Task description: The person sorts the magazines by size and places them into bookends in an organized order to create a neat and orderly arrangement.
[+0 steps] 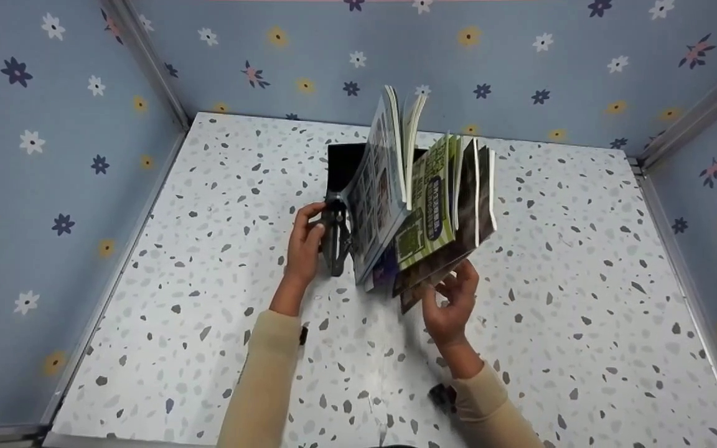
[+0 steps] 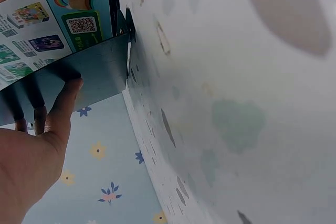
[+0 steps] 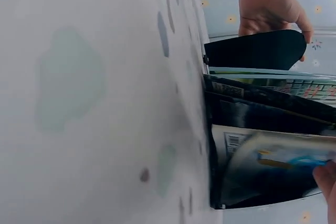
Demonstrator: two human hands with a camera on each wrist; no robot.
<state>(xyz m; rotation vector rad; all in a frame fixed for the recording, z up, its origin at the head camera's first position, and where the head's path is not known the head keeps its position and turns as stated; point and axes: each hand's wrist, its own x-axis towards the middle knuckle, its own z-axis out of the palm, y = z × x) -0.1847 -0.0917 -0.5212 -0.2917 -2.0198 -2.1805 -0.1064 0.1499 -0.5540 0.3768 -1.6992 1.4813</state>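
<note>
Near the middle of the table, a black book stand (image 1: pixel 343 167) bears several upright books that lean and fan out. My left hand (image 1: pixel 304 246) holds its left end panel (image 1: pixel 335 239); in the left wrist view, the left hand's fingers (image 2: pixel 71 95) lie spread against the panel's outer face. Beside that panel stands a large pale-blue book (image 1: pixel 377 193), then a green striped book (image 1: pixel 428 202). Dark brown books (image 1: pixel 469 205) are at the right. My right hand (image 1: pixel 452 305) grips the outermost one low down, with a fingertip on its picture cover (image 3: pixel 273 169) in the right wrist view.
The white speckled table (image 1: pixel 209 323) extends around the stand. Flowered blue panels (image 1: pixel 396 56) rise at the back and both sides, with metal strips (image 1: pixel 153 68) along their corners. Dark wrist devices (image 1: pixel 442 397) show by the sleeves.
</note>
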